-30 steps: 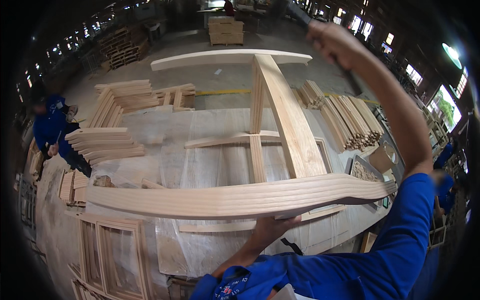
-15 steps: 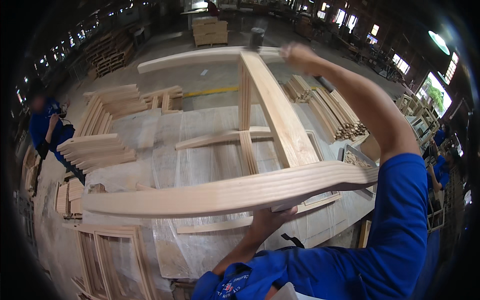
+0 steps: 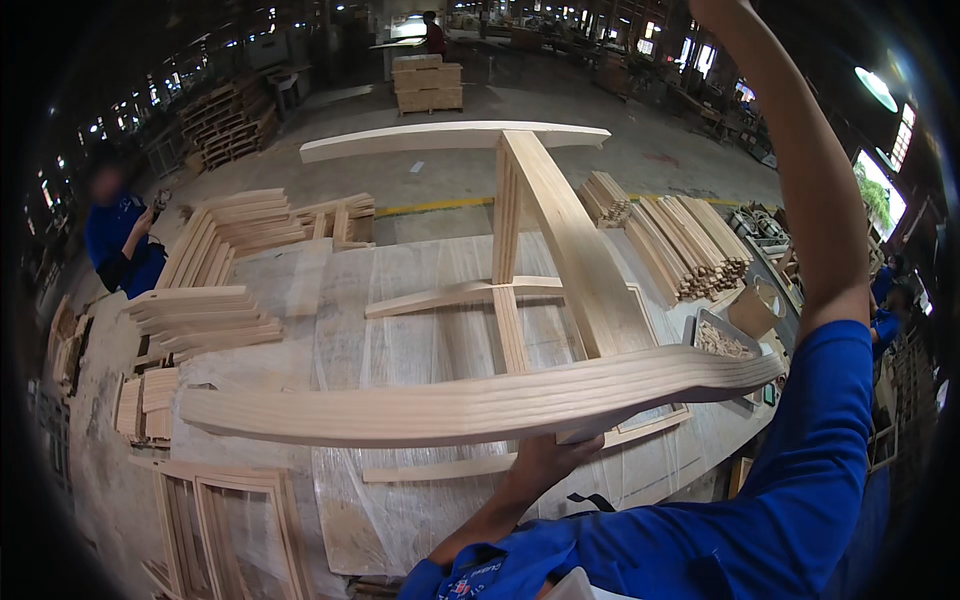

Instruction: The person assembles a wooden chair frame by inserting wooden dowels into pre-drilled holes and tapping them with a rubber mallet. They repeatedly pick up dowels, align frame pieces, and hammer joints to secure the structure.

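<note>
My left hand [image 3: 548, 460] grips the underside of a long curved wooden rail [image 3: 450, 408], the near end of a large wooden frame that I hold tilted up over the table. From that rail a wide plank [image 3: 580, 250] and a thin upright run away from me to a second curved rail [image 3: 450, 140], and a cross piece [image 3: 450, 296] lies between them. My right arm [image 3: 800, 200], in a blue sleeve, is raised high on the right. Its hand passes out of the picture at the top edge.
The table [image 3: 400, 350] is covered in clear plastic sheet. Stacks of curved wood parts [image 3: 205, 320] lie at its left, a pile of sticks [image 3: 690, 245] and a tray of small bits [image 3: 722, 340] at its right. Flat frames [image 3: 230, 520] lie near left. A person in blue [image 3: 120, 240] stands far left.
My right hand, holding a dark tool, came down toward the far rail half a second ago. It has since swung up out of the picture. The left hand has kept its grip.
</note>
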`<state>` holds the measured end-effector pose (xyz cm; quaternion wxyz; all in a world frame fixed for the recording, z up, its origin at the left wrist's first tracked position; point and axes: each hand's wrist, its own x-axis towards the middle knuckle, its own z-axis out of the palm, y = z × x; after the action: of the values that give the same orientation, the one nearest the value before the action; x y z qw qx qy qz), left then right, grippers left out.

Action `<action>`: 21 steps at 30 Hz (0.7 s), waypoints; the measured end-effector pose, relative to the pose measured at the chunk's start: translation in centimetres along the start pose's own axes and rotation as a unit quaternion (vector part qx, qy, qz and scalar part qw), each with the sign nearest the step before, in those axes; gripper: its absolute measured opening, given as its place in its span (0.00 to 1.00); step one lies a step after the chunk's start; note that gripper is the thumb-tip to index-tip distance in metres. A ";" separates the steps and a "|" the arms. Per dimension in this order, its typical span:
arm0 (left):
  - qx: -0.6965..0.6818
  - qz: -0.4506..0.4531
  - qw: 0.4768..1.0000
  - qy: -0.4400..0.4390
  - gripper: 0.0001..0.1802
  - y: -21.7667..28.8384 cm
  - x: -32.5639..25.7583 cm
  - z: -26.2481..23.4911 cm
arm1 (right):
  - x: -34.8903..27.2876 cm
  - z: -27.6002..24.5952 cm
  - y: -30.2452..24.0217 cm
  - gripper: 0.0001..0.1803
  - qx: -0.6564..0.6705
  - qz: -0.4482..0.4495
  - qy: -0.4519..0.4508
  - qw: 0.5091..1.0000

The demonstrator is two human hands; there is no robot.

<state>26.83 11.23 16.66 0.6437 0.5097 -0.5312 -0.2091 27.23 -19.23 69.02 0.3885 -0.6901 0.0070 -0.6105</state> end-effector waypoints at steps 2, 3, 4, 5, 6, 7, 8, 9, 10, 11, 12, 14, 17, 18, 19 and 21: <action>0.035 0.005 0.999 0.011 0.34 -0.3 0.6 -0.2 | -0.2 3.2 3.3 0.26 -0.027 -0.066 0.112 0.991; 0.051 0.005 0.999 0.014 0.33 -0.6 0.8 -0.3 | -1.2 4.5 5.3 0.26 -0.043 -0.095 0.170 0.980; 0.053 -0.005 0.998 0.022 0.33 -0.3 0.8 -0.8 | -3.6 5.3 9.0 0.26 -0.067 -0.074 0.190 0.977; 0.059 -0.016 0.998 0.029 0.33 0.2 1.3 -1.4 | -7.2 5.2 13.0 0.26 -0.223 0.018 0.078 0.972; 0.069 -0.028 0.996 0.044 0.32 0.6 1.8 -2.1 | -11.9 5.9 16.5 0.27 -0.361 0.104 -0.045 0.925; 0.076 -0.044 0.994 0.057 0.31 0.4 1.4 -2.6 | -15.1 6.1 17.9 0.28 -0.487 0.185 -0.160 0.838; 0.113 -0.113 0.987 -0.003 0.32 1.3 2.2 -2.4 | -15.0 4.7 17.3 0.27 -0.487 0.253 -0.196 0.812; 0.110 -0.072 0.991 0.011 0.33 1.4 2.5 -1.5 | -14.6 3.2 16.4 0.27 -0.483 0.321 -0.229 0.782; 0.105 -0.031 0.994 0.025 0.34 1.4 2.7 -0.4 | -13.9 1.7 15.3 0.27 -0.474 0.389 -0.258 0.746; 0.076 -0.051 0.996 0.010 0.35 1.0 2.5 0.0 | -13.8 0.3 14.2 0.30 -0.458 0.419 -0.244 0.745; 0.052 -0.057 0.997 0.008 0.35 0.7 3.4 -0.2 | -13.7 -0.7 12.8 0.30 -0.439 0.365 -0.273 0.774; 0.082 -0.041 0.995 0.032 0.35 0.7 2.1 -0.8 | -15.4 -1.5 10.4 0.30 -0.419 0.358 -0.270 0.790; 0.040 -0.062 0.997 0.032 0.33 1.4 1.4 -1.1 | -17.9 -5.2 5.2 0.28 -0.391 0.326 -0.248 0.824; 0.033 -0.115 0.993 0.021 0.33 2.0 1.7 -1.4 | -18.4 -7.2 3.2 0.26 -0.385 0.310 -0.243 0.835; 0.038 -0.103 0.994 0.026 0.33 2.5 1.9 -1.1 | -19.0 -10.7 1.2 0.24 -0.423 0.265 -0.182 0.847; 0.042 -0.087 0.995 0.000 0.38 1.7 1.7 -2.3 | -20.4 -12.6 -3.4 0.22 -0.337 0.231 -0.096 0.907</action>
<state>29.01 11.47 19.14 0.6010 0.5803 -0.4934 -0.2419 9.82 -13.61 53.25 0.2619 -0.8145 0.3344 -0.3952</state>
